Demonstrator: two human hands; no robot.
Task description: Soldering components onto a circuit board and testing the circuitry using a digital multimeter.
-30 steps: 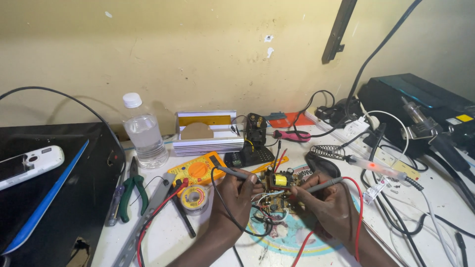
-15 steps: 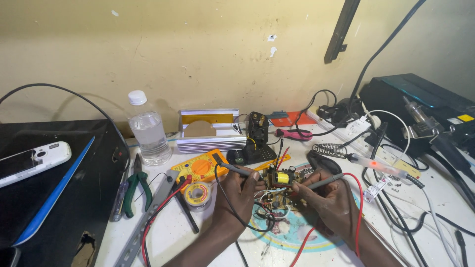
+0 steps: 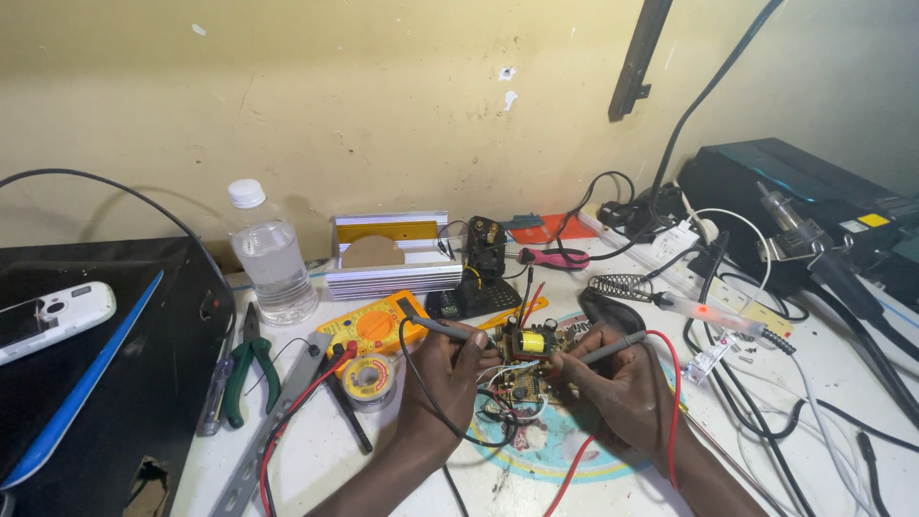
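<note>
We note clear, glossy plastic on the water bottle [image 3: 273, 263], capped in matt white. The multimeter [image 3: 375, 327] wears matt yellow-orange plastic. Pliers [image 3: 249, 369] show dull metal jaws and green rubbery grips. The heat sink [image 3: 394, 268] is ribbed, brushed metal. The worktop [image 3: 316, 450] looks white, smooth, scuffed and stained.

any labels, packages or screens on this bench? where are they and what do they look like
Multimeter: left of the left hand, flat yellow body, orange dial, small screen too dim to tell.
Yellow label: small rectangle on the black unit at far right.
Water bottle: left, upright, clear, white cap, no label showing.
</note>
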